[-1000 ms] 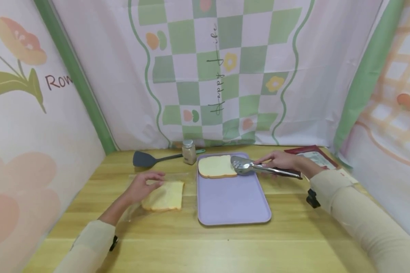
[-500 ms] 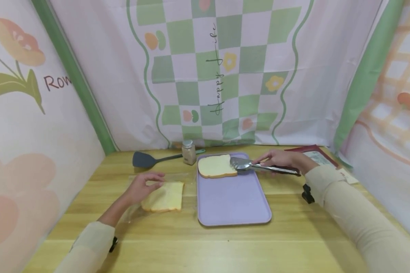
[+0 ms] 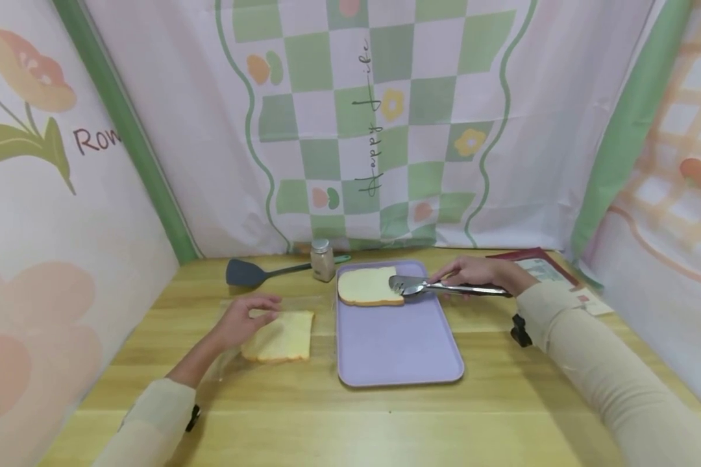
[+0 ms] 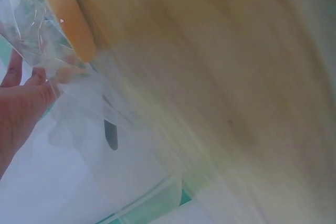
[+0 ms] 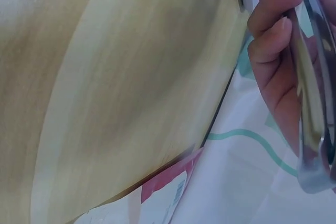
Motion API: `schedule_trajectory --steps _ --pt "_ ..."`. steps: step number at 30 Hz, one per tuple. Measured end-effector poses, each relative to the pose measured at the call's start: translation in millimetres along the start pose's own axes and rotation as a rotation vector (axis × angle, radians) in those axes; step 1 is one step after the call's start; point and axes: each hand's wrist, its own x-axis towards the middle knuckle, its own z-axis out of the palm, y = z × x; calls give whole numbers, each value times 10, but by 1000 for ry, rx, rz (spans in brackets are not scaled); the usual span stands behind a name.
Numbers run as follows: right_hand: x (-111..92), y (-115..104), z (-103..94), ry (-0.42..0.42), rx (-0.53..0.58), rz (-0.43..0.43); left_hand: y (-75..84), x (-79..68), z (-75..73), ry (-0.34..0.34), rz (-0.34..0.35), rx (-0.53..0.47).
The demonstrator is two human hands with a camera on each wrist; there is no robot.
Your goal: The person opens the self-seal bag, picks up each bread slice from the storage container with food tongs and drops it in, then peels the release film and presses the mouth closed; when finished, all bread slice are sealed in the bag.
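My right hand [image 3: 474, 272] grips metal tongs [image 3: 444, 287] past the right side of the purple tray [image 3: 398, 350]. In the right wrist view, fingers [image 5: 270, 43] curl around the handles of the tongs. The tongs' slotted head overlaps the right end of a bread slice [image 3: 367, 285], which lies on the far part of the tray. My left hand [image 3: 244, 321] rests over the upper left of another bread slice [image 3: 286, 337], its fingers extended to the right. Clear plastic [image 4: 39, 24] lies around this slice, with fingers against it in the left wrist view.
A dark spatula [image 3: 246, 272] lies at the back left, its handle running behind a small glass jar [image 3: 323, 261] with a silver lid. A dark red packet [image 3: 540, 267] lies at the back right. Printed curtains [image 3: 350, 130] border the wooden table [image 3: 385, 428].
The right hand has shifted slightly left, and the tongs' head overlaps more of the tray slice, with the handles drawn closer together. The left hand and its slice stay in place.
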Motion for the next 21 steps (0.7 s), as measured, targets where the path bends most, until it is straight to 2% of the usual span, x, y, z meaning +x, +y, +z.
schedule_trajectory --steps 8,14,21 --pt "9 19 55 20 -3 -22 -9 6 16 13 22 35" --pt "33 58 98 32 -12 -25 -8 -18 13 5 -2 16" --pt "-26 72 160 67 -28 -89 -3 -16 14 14 -2 18"
